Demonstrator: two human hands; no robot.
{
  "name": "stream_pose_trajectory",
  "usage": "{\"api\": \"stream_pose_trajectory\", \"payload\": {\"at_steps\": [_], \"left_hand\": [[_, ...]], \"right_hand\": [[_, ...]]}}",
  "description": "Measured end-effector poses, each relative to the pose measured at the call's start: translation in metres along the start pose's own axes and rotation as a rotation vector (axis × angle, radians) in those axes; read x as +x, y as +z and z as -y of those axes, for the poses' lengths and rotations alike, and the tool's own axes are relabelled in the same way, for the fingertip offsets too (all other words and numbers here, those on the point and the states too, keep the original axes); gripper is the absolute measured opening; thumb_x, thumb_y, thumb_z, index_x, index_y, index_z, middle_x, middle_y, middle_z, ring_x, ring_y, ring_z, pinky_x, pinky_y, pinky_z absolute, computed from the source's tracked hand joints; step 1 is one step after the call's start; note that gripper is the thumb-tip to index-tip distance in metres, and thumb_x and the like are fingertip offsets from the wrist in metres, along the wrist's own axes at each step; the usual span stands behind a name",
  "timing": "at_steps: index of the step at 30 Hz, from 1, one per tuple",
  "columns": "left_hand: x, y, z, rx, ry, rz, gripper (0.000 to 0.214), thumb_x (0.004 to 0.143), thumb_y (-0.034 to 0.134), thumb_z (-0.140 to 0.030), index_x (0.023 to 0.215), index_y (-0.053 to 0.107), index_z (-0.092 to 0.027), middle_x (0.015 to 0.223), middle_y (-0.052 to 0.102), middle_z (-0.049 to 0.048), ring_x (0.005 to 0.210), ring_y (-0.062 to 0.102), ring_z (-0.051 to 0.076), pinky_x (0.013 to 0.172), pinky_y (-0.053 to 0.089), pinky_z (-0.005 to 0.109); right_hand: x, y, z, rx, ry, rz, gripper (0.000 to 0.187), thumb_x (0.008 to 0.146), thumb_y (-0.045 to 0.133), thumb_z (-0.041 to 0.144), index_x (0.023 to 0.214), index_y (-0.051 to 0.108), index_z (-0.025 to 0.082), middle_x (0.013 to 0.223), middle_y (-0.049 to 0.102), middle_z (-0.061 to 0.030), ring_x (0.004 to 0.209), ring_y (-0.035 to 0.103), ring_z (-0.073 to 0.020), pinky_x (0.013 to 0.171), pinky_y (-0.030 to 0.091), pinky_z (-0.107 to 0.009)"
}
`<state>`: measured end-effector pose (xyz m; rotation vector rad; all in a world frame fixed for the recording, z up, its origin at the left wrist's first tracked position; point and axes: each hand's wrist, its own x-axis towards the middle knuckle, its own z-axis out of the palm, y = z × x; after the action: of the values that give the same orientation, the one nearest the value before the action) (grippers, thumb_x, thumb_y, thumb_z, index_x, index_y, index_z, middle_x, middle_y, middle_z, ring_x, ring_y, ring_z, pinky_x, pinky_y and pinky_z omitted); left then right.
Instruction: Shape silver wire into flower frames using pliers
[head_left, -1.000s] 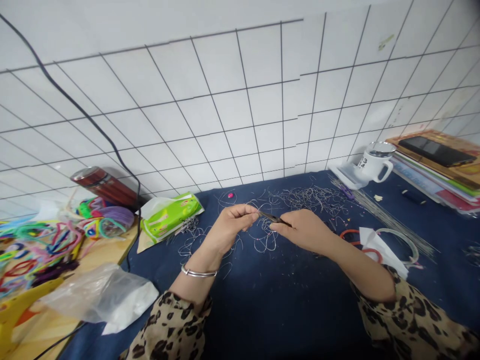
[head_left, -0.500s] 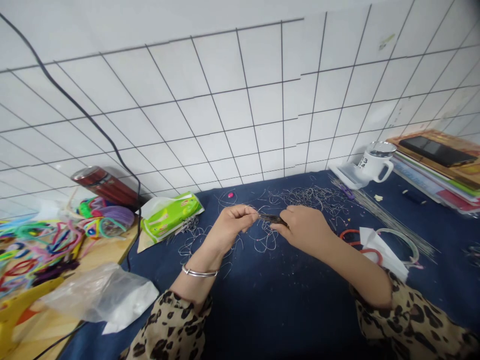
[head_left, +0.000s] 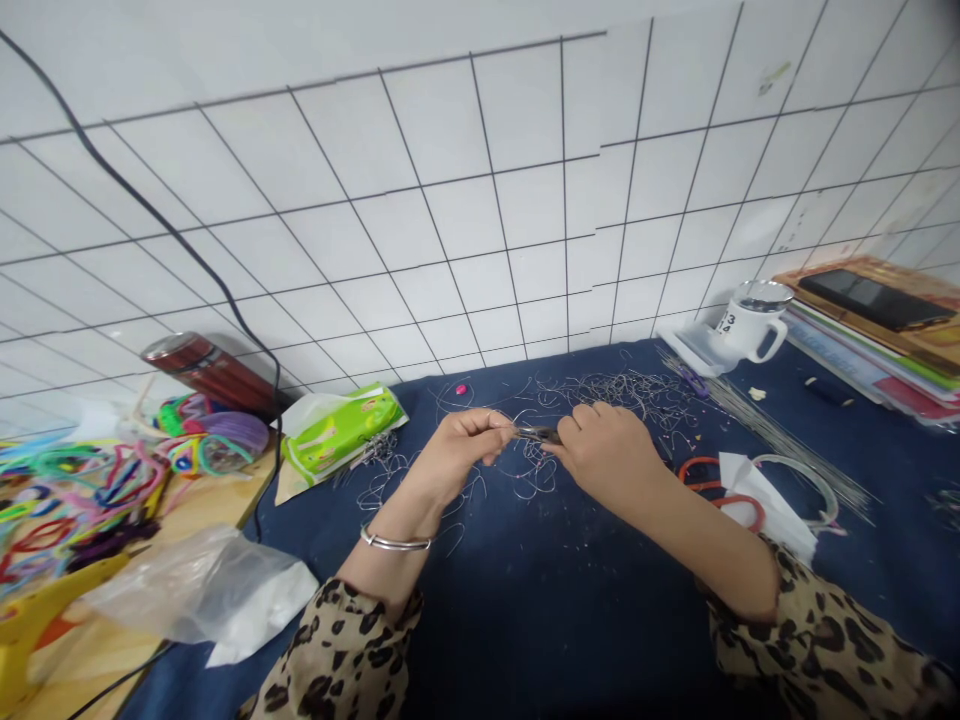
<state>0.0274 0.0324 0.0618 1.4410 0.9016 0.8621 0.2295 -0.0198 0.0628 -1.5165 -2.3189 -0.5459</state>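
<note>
My left hand (head_left: 459, 452) pinches the end of a thin wire (head_left: 504, 424) between thumb and fingers, a silver bangle on its wrist. My right hand (head_left: 606, 452) is closed round small dark pliers (head_left: 541, 434) whose tip meets the wire at my left fingertips. Both hands hover above a dark blue cloth (head_left: 540, 590) strewn with loose bent wires (head_left: 600, 392) and tiny beads. Leopard-print sleeves cover both forearms.
A green tissue pack (head_left: 341, 430), a red flask (head_left: 206, 372) and coloured pipe cleaners (head_left: 82, 480) lie at left, with a plastic bag (head_left: 195, 590) nearer me. At right stand a white mug (head_left: 750, 318), stacked books with a phone (head_left: 874, 300), straight wires (head_left: 780, 440) and red-handled scissors (head_left: 712, 480).
My right hand has rolled over and shifted slightly left, so the pliers show less. My left hand keeps its pinch on the wire in nearly the same spot.
</note>
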Motion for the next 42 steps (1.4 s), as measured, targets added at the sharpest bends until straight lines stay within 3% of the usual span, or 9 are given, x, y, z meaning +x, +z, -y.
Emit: {"api": "stream_pose_trajectory", "payload": {"at_steps": [18,42], "left_hand": [[-0.0010,0.0025,-0.0012,-0.078,-0.006,0.017,0.006,0.069,0.057,-0.008,0.069,0.062,-0.011,0.058,0.053,-0.0020,0.046,0.039,0.004,0.048,0.027,0.019],[-0.0009,0.0063,0.0041,-0.031,0.104,-0.010,0.011,0.075,0.064,-0.021,0.068,0.061,-0.013,0.051,0.048,-0.0040,0.048,0.039,0.006,0.050,0.031,0.020]], "right_hand": [[-0.0009,0.0076,0.0012,0.016,0.028,0.043,0.032,0.089,0.042,0.043,0.075,0.052,0.016,0.068,0.050,-0.0044,0.060,0.040,-0.0136,0.052,0.011,-0.029],[-0.0028,-0.0001,0.0023,0.050,0.073,0.097,0.033,0.090,0.041,0.042,0.076,0.054,0.016,0.068,0.054,-0.0043,0.059,0.046,-0.0135,0.051,0.012,-0.028]]}}
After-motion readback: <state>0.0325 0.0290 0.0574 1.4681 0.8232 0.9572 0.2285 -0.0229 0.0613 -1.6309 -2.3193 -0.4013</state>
